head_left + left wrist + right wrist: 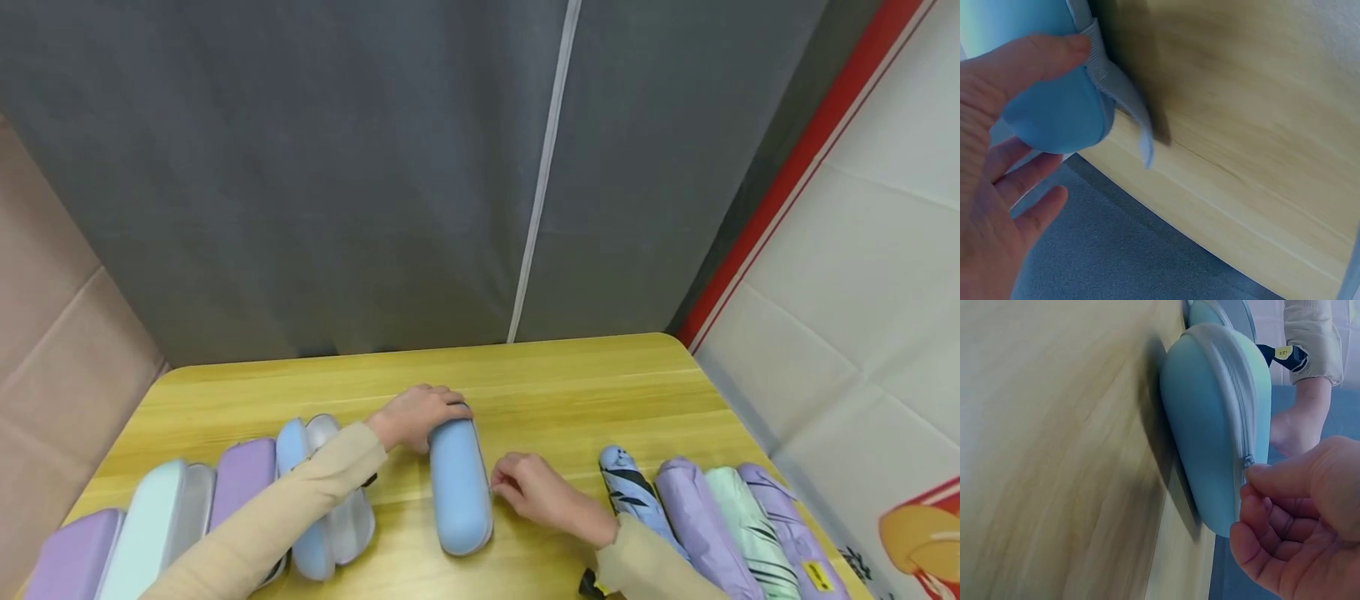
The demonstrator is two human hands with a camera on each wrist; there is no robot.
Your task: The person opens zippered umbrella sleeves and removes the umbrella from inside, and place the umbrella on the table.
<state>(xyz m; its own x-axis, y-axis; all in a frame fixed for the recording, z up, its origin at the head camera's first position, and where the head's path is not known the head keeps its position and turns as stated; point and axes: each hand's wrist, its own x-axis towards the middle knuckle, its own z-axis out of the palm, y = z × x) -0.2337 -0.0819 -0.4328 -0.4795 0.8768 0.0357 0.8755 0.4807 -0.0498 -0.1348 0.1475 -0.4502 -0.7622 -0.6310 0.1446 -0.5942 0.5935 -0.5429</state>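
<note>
A light blue zip case (459,492) lies lengthwise near the middle of the wooden table. My left hand (422,415) grips its far end, with the thumb along the grey zip seam in the left wrist view; a grey fabric strap (1127,95) sticks out beside it. On the case's right side, my right hand (542,493) pinches the small zipper pull (1249,461) between thumb and forefinger. The zip seam looks closed along the stretch visible in the right wrist view. Whatever the case may contain is hidden.
Left on the table (555,375) stand a purple case (75,557), an open mint case (144,533), another purple case (244,477) and an open blue case (309,552). Folded umbrellas lie right: blue (636,498), purple (697,521), mint (742,517), purple (783,525).
</note>
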